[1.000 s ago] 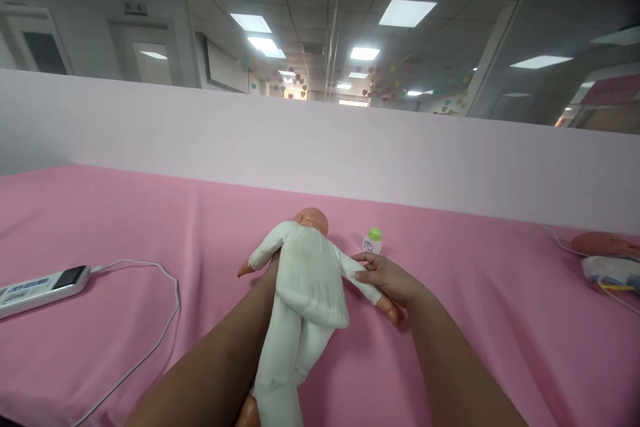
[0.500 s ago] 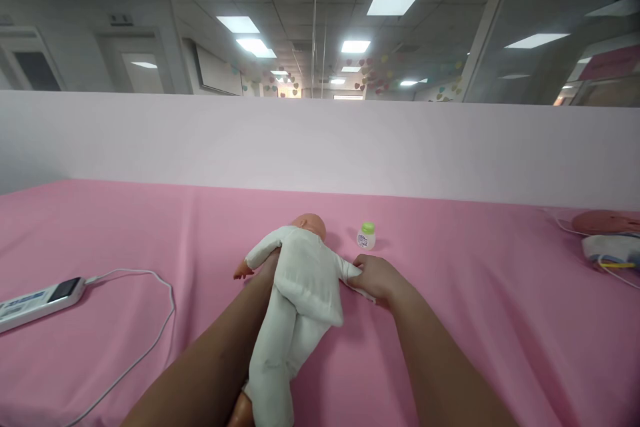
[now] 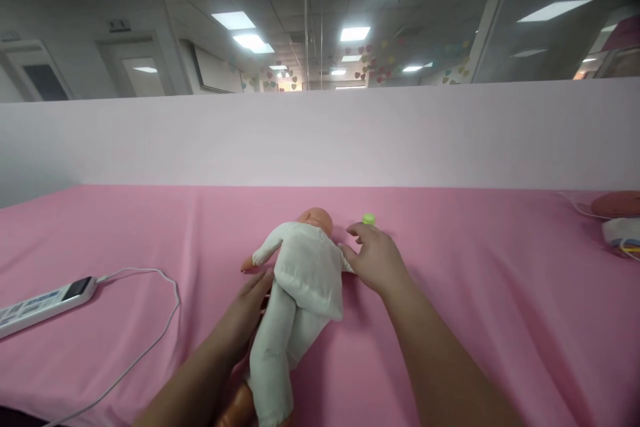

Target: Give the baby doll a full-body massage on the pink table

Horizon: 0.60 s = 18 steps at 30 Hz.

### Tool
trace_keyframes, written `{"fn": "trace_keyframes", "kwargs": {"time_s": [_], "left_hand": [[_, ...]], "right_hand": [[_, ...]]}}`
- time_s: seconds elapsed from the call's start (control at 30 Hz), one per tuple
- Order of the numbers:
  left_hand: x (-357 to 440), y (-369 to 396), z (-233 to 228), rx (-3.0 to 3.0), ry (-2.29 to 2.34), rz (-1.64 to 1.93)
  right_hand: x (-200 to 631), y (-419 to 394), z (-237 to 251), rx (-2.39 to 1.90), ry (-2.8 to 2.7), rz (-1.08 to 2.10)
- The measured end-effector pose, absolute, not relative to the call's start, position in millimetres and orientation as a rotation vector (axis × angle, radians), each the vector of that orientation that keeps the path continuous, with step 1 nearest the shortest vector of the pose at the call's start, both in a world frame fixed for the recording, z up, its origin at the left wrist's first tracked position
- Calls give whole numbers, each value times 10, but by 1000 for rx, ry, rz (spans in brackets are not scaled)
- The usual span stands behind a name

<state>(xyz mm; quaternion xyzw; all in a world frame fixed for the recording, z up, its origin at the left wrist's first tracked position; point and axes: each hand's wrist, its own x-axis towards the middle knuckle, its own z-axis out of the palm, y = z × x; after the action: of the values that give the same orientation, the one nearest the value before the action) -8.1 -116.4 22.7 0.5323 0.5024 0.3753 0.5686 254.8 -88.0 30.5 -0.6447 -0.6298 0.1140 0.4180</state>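
Note:
A baby doll (image 3: 313, 273) in white cloth lies lengthwise before me on the pink sheet, its bald head at the far end and its face out of sight. Along its left side rests my left hand (image 3: 254, 297), fingers stretched out against the body, some fingertips hidden by the doll. My right hand (image 3: 377, 255) is over the doll's right arm, thumb and fingers apart, gripping nothing. Just beyond that hand a small jar shows only its green lid (image 3: 369, 219); the rest is hidden.
At left lies a white power strip (image 3: 47, 303) with a thin cable (image 3: 173, 307) curving toward the front. Another doll-like item (image 3: 617, 205) with cloth and tubing is at the far right. A white partition (image 3: 320, 140) borders the pink sheet (image 3: 465, 247), with glass above.
My right hand has let go of the doll's sleeve and moved up, covering most of the jar. My left hand has drawn back from beneath the doll to its side.

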Motion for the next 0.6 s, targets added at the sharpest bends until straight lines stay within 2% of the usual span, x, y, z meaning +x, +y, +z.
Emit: {"fn": "trace_keyframes", "kwargs": {"time_s": [0.07, 0.13, 0.2, 0.27, 0.43, 0.6], "left_hand": [[-229, -1360, 126, 1186, 1242, 962], [-400, -1541, 8, 1209, 1285, 985], [-583, -1683, -90, 1270, 1289, 1022], [-759, -1779, -139, 1366, 1296, 945], [-1015, -1853, -98, 1446, 1261, 637], [-913, -1782, -30, 1360, 1189, 627]], "right_hand": [[2401, -1040, 432, -1377, -1644, 391], [2245, -1204, 491, -1171, -1712, 754], [2092, -1338, 490, -1067, -1817, 1052], [1955, -1419, 452, -1086, -1962, 1168], [1716, -1434, 327, -1291, -2227, 847], [1579, -1407, 231, -1255, -2357, 663]]}}
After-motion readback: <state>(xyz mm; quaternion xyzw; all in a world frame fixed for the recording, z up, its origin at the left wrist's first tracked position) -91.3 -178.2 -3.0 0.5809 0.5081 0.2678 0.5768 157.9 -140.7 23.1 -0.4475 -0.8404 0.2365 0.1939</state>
